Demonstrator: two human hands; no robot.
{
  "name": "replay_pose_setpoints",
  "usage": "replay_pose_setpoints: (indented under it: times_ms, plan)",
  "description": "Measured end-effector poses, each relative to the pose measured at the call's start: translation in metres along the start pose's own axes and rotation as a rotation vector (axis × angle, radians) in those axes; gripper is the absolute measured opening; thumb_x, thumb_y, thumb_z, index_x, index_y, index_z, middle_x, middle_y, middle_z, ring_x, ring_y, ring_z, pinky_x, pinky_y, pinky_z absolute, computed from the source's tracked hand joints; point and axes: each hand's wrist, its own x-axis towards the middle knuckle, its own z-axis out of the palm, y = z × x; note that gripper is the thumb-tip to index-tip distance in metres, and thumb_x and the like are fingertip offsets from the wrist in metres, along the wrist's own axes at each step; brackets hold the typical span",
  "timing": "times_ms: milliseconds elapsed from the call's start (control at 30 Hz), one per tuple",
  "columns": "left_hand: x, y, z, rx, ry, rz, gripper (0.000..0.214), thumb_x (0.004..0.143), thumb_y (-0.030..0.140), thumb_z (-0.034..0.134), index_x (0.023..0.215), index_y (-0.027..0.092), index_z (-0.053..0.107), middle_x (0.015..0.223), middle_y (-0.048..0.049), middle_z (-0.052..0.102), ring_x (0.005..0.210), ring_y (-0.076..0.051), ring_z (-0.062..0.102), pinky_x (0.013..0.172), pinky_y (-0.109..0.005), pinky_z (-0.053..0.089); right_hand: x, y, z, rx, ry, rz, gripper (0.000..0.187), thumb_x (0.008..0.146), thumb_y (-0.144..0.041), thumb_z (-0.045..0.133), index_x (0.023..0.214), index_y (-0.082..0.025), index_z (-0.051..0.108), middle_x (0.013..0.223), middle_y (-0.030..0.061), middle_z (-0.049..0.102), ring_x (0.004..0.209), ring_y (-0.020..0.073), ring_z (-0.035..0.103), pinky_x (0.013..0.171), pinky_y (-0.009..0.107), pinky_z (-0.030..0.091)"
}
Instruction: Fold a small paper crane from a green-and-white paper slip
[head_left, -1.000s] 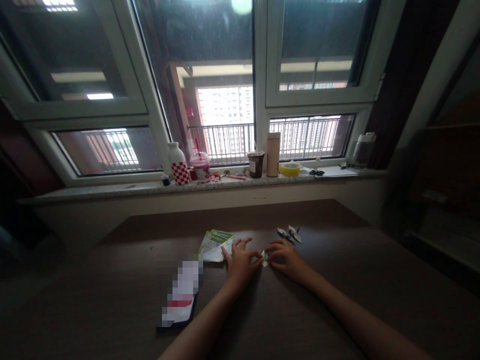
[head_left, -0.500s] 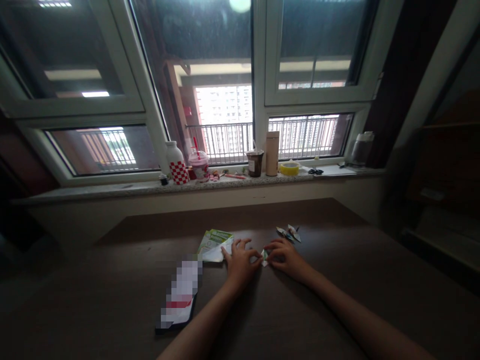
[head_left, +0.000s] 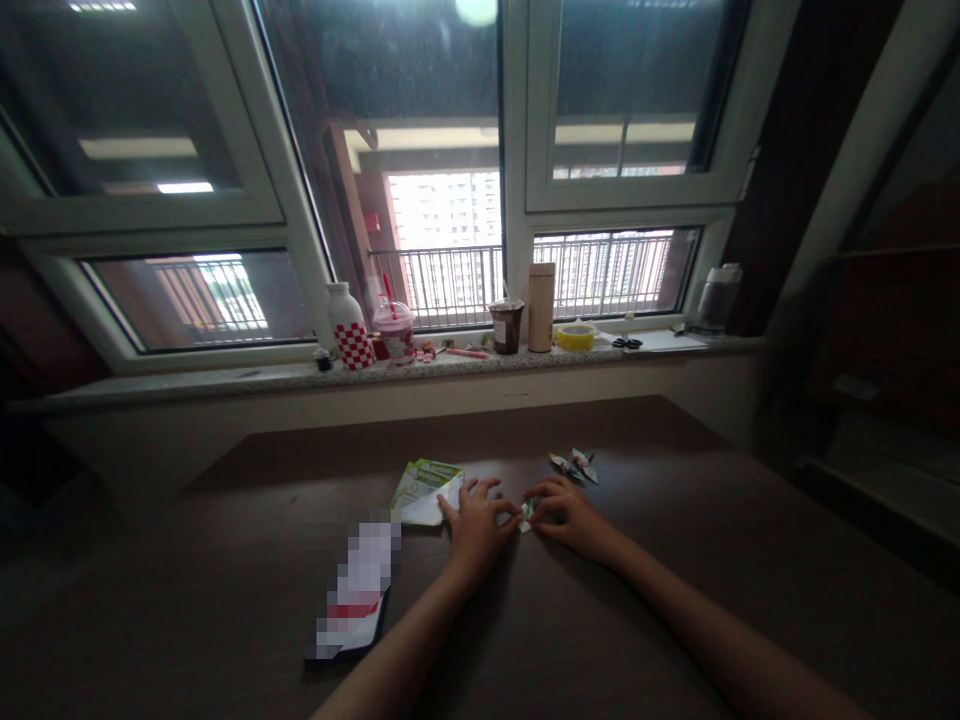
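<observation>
Between my two hands, low over the brown table [head_left: 600, 630], is a small piece of folded paper [head_left: 526, 516], white and green. The fingertips of my left hand [head_left: 478, 525] pinch its left side, while the other fingers spread toward a stack of green and white paper sheets [head_left: 429, 490]. My right hand [head_left: 568, 515] grips the paper from the right with thumb and fingers. Just beyond that hand lie a few small folded paper figures [head_left: 574, 466] with pointed ends.
A phone-shaped thing [head_left: 352, 595], blurred out, lies left of my left forearm. Along the windowsill [head_left: 442, 368] stand a checkered bottle [head_left: 351, 328], a pink drink cup [head_left: 394, 332], a dark cup [head_left: 506, 326], a beige flask [head_left: 541, 308], yellow tape [head_left: 575, 337] and scissors [head_left: 627, 343].
The view has shifted slightly, so everything sits a little further left. Both hands stay on the small folded paper, whose visible shape has altered a little between the fingers.
</observation>
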Motion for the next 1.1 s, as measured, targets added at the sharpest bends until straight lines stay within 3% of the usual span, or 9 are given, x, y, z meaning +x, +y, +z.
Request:
replay_pose_setpoints:
  times_ms: [500,700,1100]
  plan:
    - [0.0033,-0.0051,-0.0003,0.024,-0.045,0.003,0.013,0.082,0.045,0.067,0.091,0.047,0.077,0.144,0.0056,0.053,0.141,-0.034,0.03,0.108,-0.079,-0.003,-0.0004,0.0013,-0.0011,0.015,-0.001,-0.028,0.009,0.082,-0.029,0.072,0.087,-0.028,0.079,0.116,0.0058,0.067,0.117,0.0251,0.052,0.108,0.045,0.035]
    - [0.002,-0.0031,-0.0028,0.011,-0.06,-0.015,0.016,0.083,0.046,0.065,0.093,0.048,0.076,0.142,0.0044,0.055,0.141,-0.035,0.031,0.108,-0.078,-0.004,-0.0014,-0.001,-0.0017,0.004,-0.001,0.001,0.022,0.077,-0.012,0.067,0.088,-0.028,0.079,0.118,0.0047,0.064,0.12,0.0248,0.051,0.11,0.046,0.034]
    - [0.0073,0.0043,-0.0002,-0.04,-0.029,-0.077,0.009,0.08,0.044,0.07,0.082,0.039,0.078,0.138,0.0012,0.056,0.136,-0.032,0.037,0.108,-0.079,0.002,0.0018,0.0051,0.0031,-0.001,0.017,0.026,0.024,0.081,-0.012,0.064,0.09,-0.029,0.079,0.112,0.0049,0.065,0.115,0.0236,0.054,0.107,0.044,0.036]
